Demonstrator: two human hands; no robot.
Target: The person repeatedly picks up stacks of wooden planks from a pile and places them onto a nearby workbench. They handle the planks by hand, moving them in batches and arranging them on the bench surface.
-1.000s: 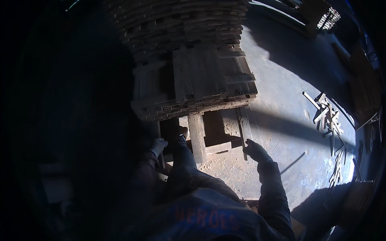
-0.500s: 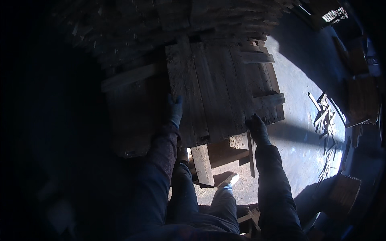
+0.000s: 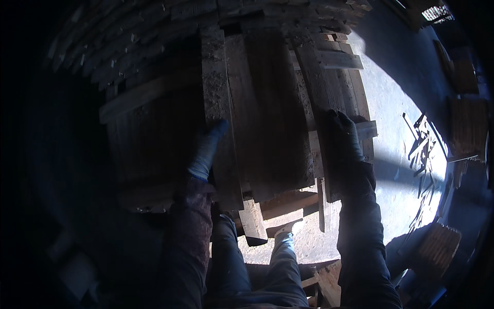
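My gloved left hand (image 3: 208, 147) grips the outer edge of a long wooden board (image 3: 216, 87), its thumb lying along the top. My gloved right hand (image 3: 346, 135), partly in shadow, is closed on the outer edge of a second long board (image 3: 312, 77). Between these two lies a wide dark board (image 3: 270, 113). All of them rest on a stack of timber, with lighter cross slats (image 3: 342, 59) sticking out at the right. The fingers under the boards are hidden.
Stacked board ends (image 3: 154, 31) rise at the far side. Loose wood strips (image 3: 423, 149) lie scattered on the sunlit floor at right, near a brown ridged block (image 3: 440, 247). By my feet, a short timber (image 3: 252, 221) juts out. Deep shadow hides the left side.
The two outer boards have shifted apart and no longer lie flush with the middle one. My right hand has moved right and farther away; my left hand has moved slightly left.
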